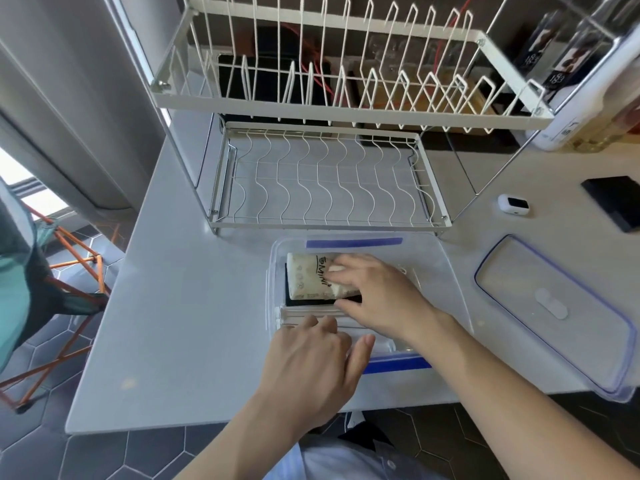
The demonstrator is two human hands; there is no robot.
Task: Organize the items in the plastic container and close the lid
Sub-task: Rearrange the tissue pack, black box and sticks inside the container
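Both hands reach down into a clear plastic container [277, 258] that sits near the front edge of a pale grey worktop [173, 306]. The right hand [377, 292] lies across the far half of the container, fingers spread and fairly straight, pressing down on a cream tissue pack [308, 275] printed with dark lettering. The pack rests on top of a flat black item [291, 301], of which only a thin edge shows. The left hand [311, 355] is at the near side of the container, fingers bent downward onto a long clear packet [304, 312] that lies along the near wall; the fingertips are hidden, so whether they grip it or only press on it cannot be told. The container has blue clips [353, 242] on its far and near rims, and it stands open.

Its lid [554, 306], clear with a blue seal around the rim, lies flat on the worktop to the right of the container, reaching to the front right corner. Just behind the container stands a white wire dish rack [325, 181] with two tiers. Toward the right edge of the worktop are a small white device [513, 206] with a dark face and a flat black object [614, 202]. At the far right corner stands a white bottle [571, 123]. Off the left edge of the worktop, an orange-framed chair [69, 271] stands on a dark hexagon-tiled floor [104, 455].
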